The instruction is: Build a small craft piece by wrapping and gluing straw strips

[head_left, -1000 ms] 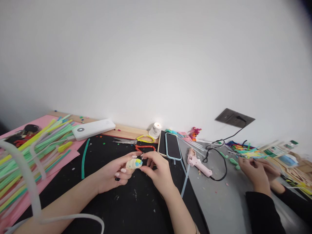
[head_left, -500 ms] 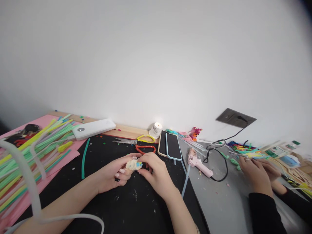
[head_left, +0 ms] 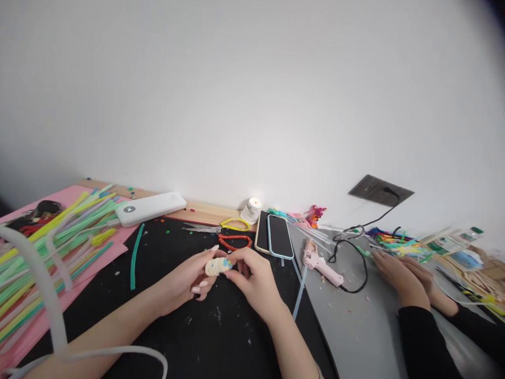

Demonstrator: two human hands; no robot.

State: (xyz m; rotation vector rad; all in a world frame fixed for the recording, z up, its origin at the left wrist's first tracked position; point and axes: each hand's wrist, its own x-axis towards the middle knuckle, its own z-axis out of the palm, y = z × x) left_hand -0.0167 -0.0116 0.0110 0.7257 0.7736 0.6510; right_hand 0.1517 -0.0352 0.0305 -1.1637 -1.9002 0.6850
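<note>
Between my hands is a small cream-coloured roll [head_left: 215, 267], wound in coils like pipe cleaner, with blue and a little yellow at its right end. My left hand [head_left: 193, 280] has its fingers wrapped round the cream part, thumb on top. My right hand [head_left: 252, 276] pinches the blue end between thumb and forefinger; its other fingers curl behind. Just beyond my hands, scissors [head_left: 235, 242] with red and yellow handles lie on the black mat [head_left: 213, 337]. A teal pipe cleaner [head_left: 137, 258] rests to the left of them.
Left lie many coloured pipe cleaners [head_left: 59, 247] on pink paper and a white power bank [head_left: 152, 208]. A lit candle [head_left: 251, 209], phones [head_left: 280, 237] and a pink glue gun [head_left: 321, 266] with cord stand beyond. At right, another person's hands [head_left: 406, 276] work over the grey table.
The cream roll has turned slightly in my fingers, and my left fingers have shifted lower around it. The other person's hands have moved left and closer together.
</note>
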